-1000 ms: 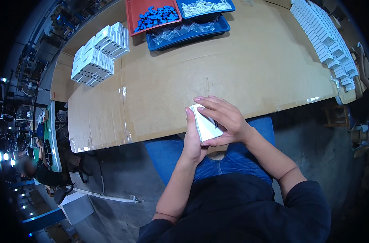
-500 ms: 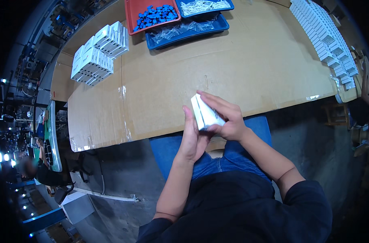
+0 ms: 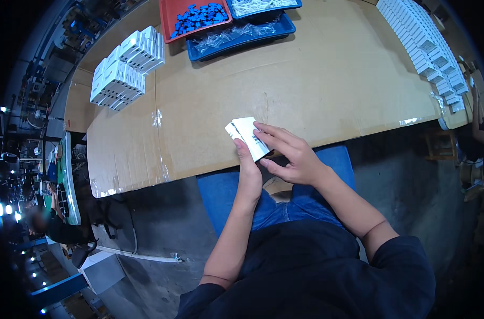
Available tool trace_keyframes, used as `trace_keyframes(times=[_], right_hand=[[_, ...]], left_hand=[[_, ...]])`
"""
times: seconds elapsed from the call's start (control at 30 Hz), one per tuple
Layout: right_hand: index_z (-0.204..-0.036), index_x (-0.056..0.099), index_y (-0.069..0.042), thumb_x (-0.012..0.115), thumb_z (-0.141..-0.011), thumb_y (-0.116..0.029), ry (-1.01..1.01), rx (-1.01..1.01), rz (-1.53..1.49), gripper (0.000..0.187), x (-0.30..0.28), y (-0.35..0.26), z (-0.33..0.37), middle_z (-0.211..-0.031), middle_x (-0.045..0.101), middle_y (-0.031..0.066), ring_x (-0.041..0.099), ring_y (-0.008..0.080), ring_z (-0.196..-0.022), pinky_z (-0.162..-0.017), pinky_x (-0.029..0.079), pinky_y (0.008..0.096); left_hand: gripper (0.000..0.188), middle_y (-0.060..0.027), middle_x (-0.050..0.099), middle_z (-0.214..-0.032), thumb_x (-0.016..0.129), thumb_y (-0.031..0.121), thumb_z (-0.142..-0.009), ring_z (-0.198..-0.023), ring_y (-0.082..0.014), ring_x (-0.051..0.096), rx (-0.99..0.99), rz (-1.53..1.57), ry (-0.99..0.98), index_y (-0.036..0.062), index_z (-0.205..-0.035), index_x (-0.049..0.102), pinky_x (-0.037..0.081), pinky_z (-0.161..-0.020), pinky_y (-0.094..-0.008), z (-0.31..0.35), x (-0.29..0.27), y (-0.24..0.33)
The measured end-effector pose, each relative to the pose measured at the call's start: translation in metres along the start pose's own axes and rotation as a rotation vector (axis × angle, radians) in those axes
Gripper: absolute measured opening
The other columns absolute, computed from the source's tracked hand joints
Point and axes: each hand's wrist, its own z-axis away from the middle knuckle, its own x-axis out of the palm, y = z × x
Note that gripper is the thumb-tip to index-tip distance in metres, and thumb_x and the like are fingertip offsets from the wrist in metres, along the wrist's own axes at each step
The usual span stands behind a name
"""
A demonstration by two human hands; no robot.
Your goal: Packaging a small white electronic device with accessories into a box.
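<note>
A small white box (image 3: 250, 137) with dark print is held tilted just above the near edge of the table. My left hand (image 3: 249, 174) grips it from the lower left, its thumb lying along the box's side and its other fingers hidden beneath. From the right, my right hand (image 3: 297, 158) has its fingertips on the printed face, while its thumb is at the box's lower corner. The far end of the box points away from me, and its underside is out of sight.
White boxes (image 3: 119, 80) stand stacked at the table's left, with long rows of white boxes (image 3: 431, 50) at the right. At the back are a red tray (image 3: 170, 31) of blue parts, a blue tray (image 3: 263, 9) of white pieces and another blue tray (image 3: 215, 52) holding clear plastic bags.
The box has moved slightly left and turned, bringing its printed face into view. My right fingers have shifted from its far end to its right side, and the left thumb now presses on it.
</note>
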Motion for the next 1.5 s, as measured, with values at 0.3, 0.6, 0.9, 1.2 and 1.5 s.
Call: trace_keyframes(times=[0.3,0.6,0.9,1.2,1.5], right_hand=[[-0.144,0.053,0.009,0.066,-0.095,-0.012,0.065,-0.229,0.165,0.055,0.015,0.020,0.006,-0.139,0.062,0.0296,0.069,0.0387,-0.119,-0.094,0.061,0.0435],[-0.141,0.051,0.014,0.059,-0.099,-0.010,0.118,-0.269,0.254,0.050,0.029,0.022,0.015,-0.134,0.064,0.0325,0.072,0.0385,-0.112,-0.085,0.064,0.0413],[-0.142,0.056,0.008,0.058,-0.103,-0.012,0.022,-0.016,0.008,0.044,0.030,0.014,0.005,-0.138,0.064,0.0264,0.069,0.0405,-0.117,-0.096,0.059,0.0424],[-0.136,0.065,0.001,0.065,-0.106,-0.029,0.073,0.739,-0.655,0.043,-0.001,0.006,-0.007,-0.115,0.070,0.0110,0.065,0.0145,-0.100,-0.090,0.055,0.0316],[-0.142,0.059,0.001,0.075,-0.097,-0.016,0.111,0.562,-0.746,0.051,0.000,-0.009,-0.008,-0.138,0.064,0.0116,0.061,0.0201,-0.126,-0.109,0.049,0.0371]], left_hand=[[0.072,-0.0092,0.058,-0.131,0.028,0.060,-0.112,-0.119,-0.0161,0.055,0.042,-0.119,0.152,0.0006,-0.149,0.046,0.044,-0.104,-0.0322,-0.004,-0.002,-0.023],[0.053,-0.0058,0.059,-0.106,0.032,0.047,-0.115,-0.096,-0.0124,0.055,0.106,-0.164,0.124,-0.0008,-0.124,0.053,0.047,-0.087,-0.0283,0.003,-0.004,-0.020],[0.058,-0.0071,0.065,-0.122,0.038,0.053,-0.111,-0.115,-0.0162,0.061,-0.030,0.005,0.204,0.0036,-0.137,0.054,0.048,-0.099,-0.0337,-0.011,-0.021,-0.017],[0.103,-0.0182,0.027,-0.166,0.068,-0.004,-0.080,-0.155,-0.0329,0.031,0.277,-0.243,-0.080,0.0068,-0.166,0.011,0.029,-0.126,-0.0460,-0.015,-0.027,-0.002],[0.110,-0.0174,0.017,-0.172,0.074,0.047,-0.089,-0.155,-0.0326,0.030,0.480,-0.302,-0.242,0.0090,-0.168,0.008,0.031,-0.124,-0.0482,-0.019,-0.023,-0.009]])
